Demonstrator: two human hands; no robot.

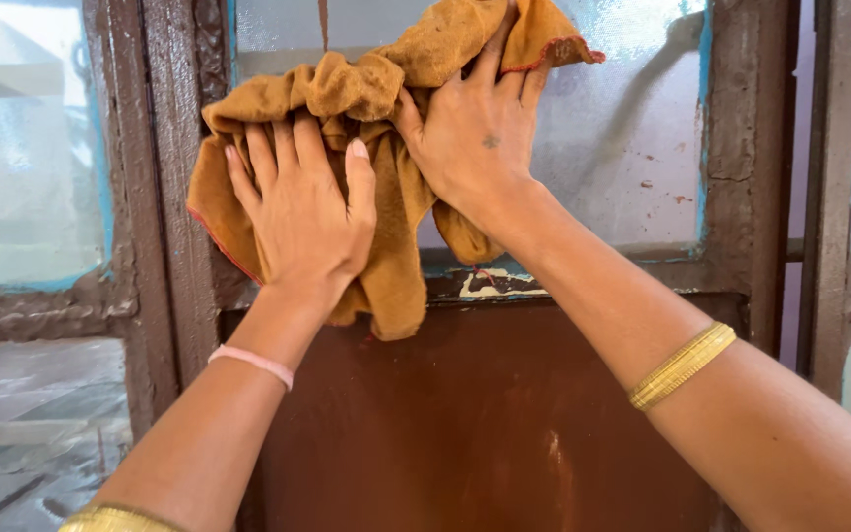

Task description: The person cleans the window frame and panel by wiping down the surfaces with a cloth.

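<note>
- Up in the top centre of the frame, a crumpled mustard-yellow cloth with red stitched edging [386, 148] is pressed against a frosted glass pane [622, 128] set in a worn brown wooden door frame [174, 197].
- The left hand [302, 212], left of centre, lies flat on the lower part of the cloth, fingers spread and pointing up, palm pushing the fabric against the frame and pane; it is released rather than clenched (nothing is gripped in it).
- The right hand [475, 128], just right of it and higher, also lies palm-down on the cloth, fingers stretched upward over a bunched fold, thumb tucked against the fabric; whether it pinches any cloth cannot be told.
- A thin pink band [251, 363] sits on the left wrist, and a gold ribbed bangle [682, 366] on the right forearm; a second gold bangle [115, 519] shows at the bottom left edge.
- Below the cloth, a plain reddish-brown panel [485, 414] fills the lower centre of the frame.
- A loose end of the cloth hangs down over the crossbar between pane and panel.
- No containers show anywhere in view.
</note>
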